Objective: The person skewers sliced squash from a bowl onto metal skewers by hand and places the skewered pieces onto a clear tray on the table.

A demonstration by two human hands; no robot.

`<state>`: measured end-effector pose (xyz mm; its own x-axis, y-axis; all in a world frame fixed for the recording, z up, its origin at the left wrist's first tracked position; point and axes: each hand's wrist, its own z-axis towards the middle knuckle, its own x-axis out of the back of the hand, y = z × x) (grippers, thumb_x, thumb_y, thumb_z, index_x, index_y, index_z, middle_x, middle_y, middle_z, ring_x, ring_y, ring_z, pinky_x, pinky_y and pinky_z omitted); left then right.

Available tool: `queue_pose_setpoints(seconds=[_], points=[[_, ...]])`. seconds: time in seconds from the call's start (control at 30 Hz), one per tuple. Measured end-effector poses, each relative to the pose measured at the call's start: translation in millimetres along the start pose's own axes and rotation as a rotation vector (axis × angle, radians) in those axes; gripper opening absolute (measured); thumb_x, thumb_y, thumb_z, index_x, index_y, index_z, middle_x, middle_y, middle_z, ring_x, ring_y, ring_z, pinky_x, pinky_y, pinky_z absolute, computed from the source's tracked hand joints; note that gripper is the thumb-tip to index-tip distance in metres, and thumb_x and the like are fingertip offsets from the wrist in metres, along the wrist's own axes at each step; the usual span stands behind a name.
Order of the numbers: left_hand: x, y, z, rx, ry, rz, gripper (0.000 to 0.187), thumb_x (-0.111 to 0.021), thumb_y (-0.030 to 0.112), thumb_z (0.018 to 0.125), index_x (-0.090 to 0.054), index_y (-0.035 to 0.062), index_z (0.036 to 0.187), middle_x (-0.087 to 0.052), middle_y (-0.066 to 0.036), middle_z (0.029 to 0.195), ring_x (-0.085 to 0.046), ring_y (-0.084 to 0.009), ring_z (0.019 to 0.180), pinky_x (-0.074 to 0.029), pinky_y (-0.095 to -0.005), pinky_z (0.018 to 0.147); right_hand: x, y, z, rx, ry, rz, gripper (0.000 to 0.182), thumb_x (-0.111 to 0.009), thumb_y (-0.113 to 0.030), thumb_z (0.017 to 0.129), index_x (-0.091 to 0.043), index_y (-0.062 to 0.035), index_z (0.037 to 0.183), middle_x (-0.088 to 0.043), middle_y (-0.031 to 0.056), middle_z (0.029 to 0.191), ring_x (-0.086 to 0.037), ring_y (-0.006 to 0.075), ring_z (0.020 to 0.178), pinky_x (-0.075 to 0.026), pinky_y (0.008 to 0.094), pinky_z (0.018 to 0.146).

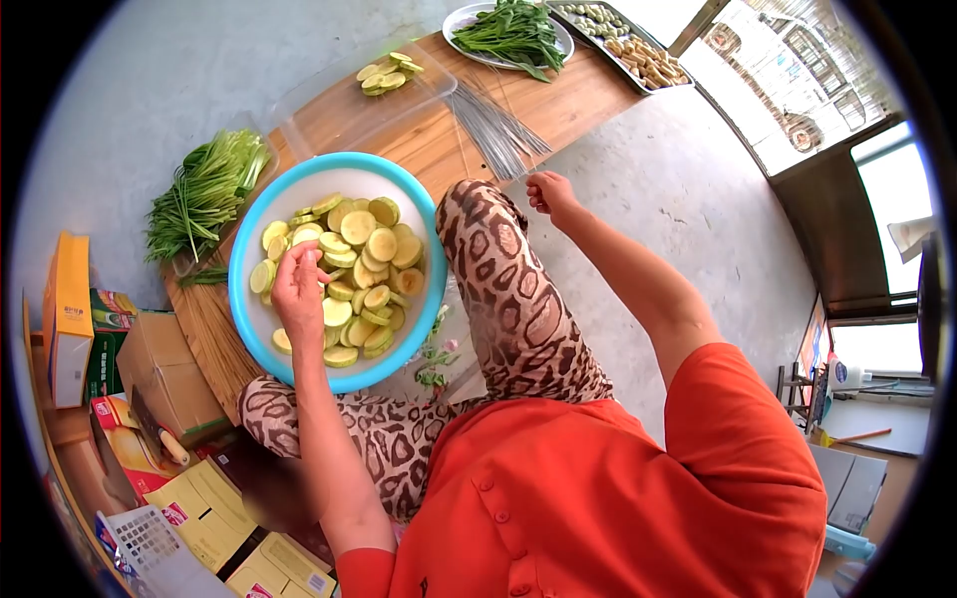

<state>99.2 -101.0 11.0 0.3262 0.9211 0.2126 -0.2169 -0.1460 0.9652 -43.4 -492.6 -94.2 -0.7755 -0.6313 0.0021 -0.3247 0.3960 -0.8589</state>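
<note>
A white bowl with a blue rim (245, 317) holds many round zucchini slices (382, 244), pale yellow-green with darker skin. Over its left side is my left hand (297, 289), its fingers drawn together at a slice among the others; the fingertips partly cover it. To the right of my knee, my right hand (551, 195) is closed, thumb and fingers pinched at the tip of a thin metal skewer. A bundle of these metal skewers (493, 130) lies fanned out on the wooden table (588, 108), their ends pointing toward that hand.
Behind the bowl, a clear plastic tray (334, 110) carries a few zucchini slices. Bunched green stems (207, 189) lie at the left, leafy greens (508, 38) on a plate, and a tray of small pieces (648, 62) at the far corner. Boxes (164, 364) and a knife (159, 431) are lower left.
</note>
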Motion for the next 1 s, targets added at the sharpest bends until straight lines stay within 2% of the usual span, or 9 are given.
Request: queue_pose_setpoints(seconds=[0.03, 0.1, 0.27, 0.37, 0.43, 0.5, 0.67, 0.87, 1.0], points=[[1, 0, 0, -0.001, 0.006, -0.001, 0.021, -0.052, 0.018, 0.095, -0.062, 0.0035, 0.106, -0.062, -0.003, 0.089, -0.053, -0.0051, 0.063, -0.039, -0.0191, 0.055, 1, -4, -5, 0.002, -0.005, -0.003, 0.007, -0.058, -0.014, 0.079, -0.057, -0.0081, 0.076, -0.056, 0.002, 0.064, -0.05, 0.0135, 0.048, -0.034, 0.0263, 0.042], [2, -1, 0, 0.022, 0.005, -0.041, 0.021, -0.052, 0.019, 0.095, -0.062, 0.0039, 0.106, -0.062, -0.003, 0.089, -0.053, -0.0051, 0.063, -0.04, -0.0189, 0.055, 1, -12, -15, -0.281, -0.228, 0.628, 0.01, -0.057, -0.014, 0.08, -0.053, -0.0095, 0.072, -0.05, 0.0007, 0.06, -0.045, 0.0134, 0.049, -0.034, 0.0254, 0.043], [4, -2, 2, 0.097, -0.006, -0.148, 0.022, -0.049, 0.02, 0.097, -0.061, 0.0028, 0.105, -0.061, -0.003, 0.089, -0.054, -0.0052, 0.064, -0.04, -0.0186, 0.054, -36, -80, -127, -0.253, -0.54, 0.781, 0.013, -0.055, -0.014, 0.084, -0.051, -0.0079, 0.073, -0.05, 0.002, 0.062, -0.043, 0.0138, 0.052, -0.034, 0.0253, 0.047], [5, -3, 3, 0.191, -0.04, -0.25, 0.028, -0.048, 0.026, 0.097, -0.061, 0.0041, 0.107, -0.062, -0.003, 0.091, -0.056, -0.0063, 0.066, -0.042, -0.0197, 0.056, -62, -96, -178, -0.191, -0.704, 0.743, 0.011, -0.054, -0.013, 0.085, -0.052, -0.0068, 0.076, -0.05, 0.003, 0.063, -0.045, 0.014, 0.053, -0.035, 0.0264, 0.048], [7, -2, 3, 0.252, -0.09, -0.289, 0.037, -0.045, 0.034, 0.098, -0.058, 0.0026, 0.113, -0.062, -0.005, 0.095, -0.057, -0.008, 0.071, -0.043, -0.0212, 0.059, -83, -91, -208, 0.033, -0.827, 0.46, 0.013, -0.052, -0.015, 0.088, -0.053, -0.0063, 0.078, -0.045, 0.0022, 0.062, -0.039, 0.0119, 0.052, -0.034, 0.0242, 0.049], [9, 1, 2, 0.296, -0.149, -0.41, 0.04, -0.044, 0.036, 0.098, -0.059, 0.0028, 0.113, -0.063, -0.007, 0.097, -0.057, -0.0086, 0.07, -0.044, -0.0209, 0.058, -102, -72, -224, 0.011, -0.87, 0.278, 0.012, -0.054, -0.014, 0.088, -0.054, -0.0063, 0.079, -0.047, 0.0027, 0.062, -0.043, 0.0118, 0.052, -0.035, 0.0241, 0.049], [15, -6, 1, 0.369, -0.25, -0.722, 0.052, -0.042, 0.043, 0.097, -0.045, 0.0003, 0.127, -0.061, -0.013, 0.106, -0.055, -0.0112, 0.065, -0.039, -0.0217, 0.054, -148, -18, -237, -0.012, -1.009, -0.08, 0.013, -0.054, -0.01, 0.087, -0.056, -0.0064, 0.075, -0.054, 0.0004, 0.064, -0.047, 0.0085, 0.053, -0.037, 0.0221, 0.05], [31, -20, -1, 0.303, -0.163, -0.896, 0.029, -0.045, 0.027, 0.098, -0.055, 0.002, 0.109, -0.057, -0.004, 0.069, -0.049, -0.0117, 0.055, -0.035, -0.0225, 0.048, -171, 3, -228, 0.062, -1.153, -0.26, 0.021, -0.055, -0.021, 0.092, -0.057, -0.0045, 0.079, -0.059, 0.0017, 0.067, -0.051, 0.0083, 0.051, -0.04, 0.0221, 0.048], [41, -15, 0, 0.339, -0.065, -0.934, 0.027, -0.045, 0.026, 0.099, -0.055, 0.0028, 0.107, -0.053, -0.002, 0.066, -0.045, -0.011, 0.053, -0.034, -0.0219, 0.047, -170, -23, -214, 0.2, -1.093, -0.373, 0.029, -0.054, -0.034, 0.094, -0.061, -0.0057, 0.09, -0.061, 0.0012, 0.072, -0.054, 0.0078, 0.054, -0.039, 0.021, 0.048]])
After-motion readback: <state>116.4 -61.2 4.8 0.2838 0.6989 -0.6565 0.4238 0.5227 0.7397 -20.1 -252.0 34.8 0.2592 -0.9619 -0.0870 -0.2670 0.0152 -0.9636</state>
